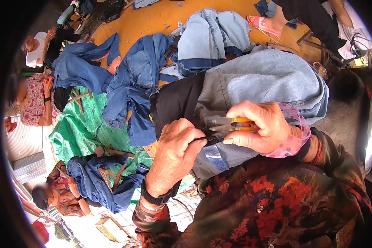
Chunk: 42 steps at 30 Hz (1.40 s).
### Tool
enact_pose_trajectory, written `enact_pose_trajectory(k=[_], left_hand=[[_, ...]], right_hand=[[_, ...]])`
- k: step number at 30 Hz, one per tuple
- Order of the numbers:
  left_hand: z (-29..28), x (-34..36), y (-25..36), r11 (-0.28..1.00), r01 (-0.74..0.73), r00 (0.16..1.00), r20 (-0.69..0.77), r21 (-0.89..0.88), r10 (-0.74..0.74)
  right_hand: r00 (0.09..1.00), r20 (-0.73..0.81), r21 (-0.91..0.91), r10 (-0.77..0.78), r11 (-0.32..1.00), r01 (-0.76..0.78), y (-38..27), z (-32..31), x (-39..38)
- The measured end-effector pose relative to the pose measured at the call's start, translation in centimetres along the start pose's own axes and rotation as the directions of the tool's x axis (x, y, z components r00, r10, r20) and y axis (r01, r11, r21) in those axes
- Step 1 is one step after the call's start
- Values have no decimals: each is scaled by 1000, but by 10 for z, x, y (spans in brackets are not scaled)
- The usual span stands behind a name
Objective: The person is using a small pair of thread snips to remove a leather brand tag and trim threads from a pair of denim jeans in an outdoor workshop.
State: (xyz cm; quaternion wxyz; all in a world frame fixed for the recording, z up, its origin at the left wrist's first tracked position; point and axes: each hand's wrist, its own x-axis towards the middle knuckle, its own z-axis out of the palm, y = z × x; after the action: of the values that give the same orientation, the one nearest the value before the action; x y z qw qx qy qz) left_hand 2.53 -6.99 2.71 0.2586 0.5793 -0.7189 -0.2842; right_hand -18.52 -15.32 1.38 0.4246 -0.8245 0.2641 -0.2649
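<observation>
Across my lap lies a pair of light blue jeans [264, 78] with a dark grey and black waist part [175, 101]. My left hand [175, 151] pinches the dark cloth edge between thumb and fingers. Close by on the right, my right hand [262, 128] grips small thread snips [242, 123] with yellow handles. Their metal blades point left, toward the pinched edge, and lie just over the grey cloth. Whether the blades touch a thread is too small to tell.
Piles of blue jeans [138, 66] and folded light jeans [206, 39] lie beyond my lap, on an orange floor sheet [149, 20]. A green tarp [76, 128] spreads at left. Several people sit nearby with denim, one a person in a patterned top [33, 99]. A wooden stool [111, 173] stands lower left.
</observation>
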Motion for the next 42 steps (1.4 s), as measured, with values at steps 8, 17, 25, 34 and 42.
enact_pose_trajectory(k=[8, 17, 25, 34, 42], left_hand=[[18, 10, 4, 936, 298, 910, -352, 189, -219], [5, 26, -5, 867, 341, 915, -339, 364, -217], [-17, 6, -4, 462, 360, 652, -135, -811, -746], [0, -12, -14, -244, -130, 628, 111, -961, -770], [-3, 6, 15, -4, 110, 682, 79, -994, -727]], right_hand=[[929, -224, 106, 293, 955, -276, 16, 9, 13], [909, 82, 780, 408, 542, -314, 44, 47, 37], [969, 145, 943, 199, 270, -196, 28, 16, 31], [940, 89, 963, 330, 214, -167, 45, 2, 33], [856, 194, 963, 479, 72, -259, 61, -14, 33]])
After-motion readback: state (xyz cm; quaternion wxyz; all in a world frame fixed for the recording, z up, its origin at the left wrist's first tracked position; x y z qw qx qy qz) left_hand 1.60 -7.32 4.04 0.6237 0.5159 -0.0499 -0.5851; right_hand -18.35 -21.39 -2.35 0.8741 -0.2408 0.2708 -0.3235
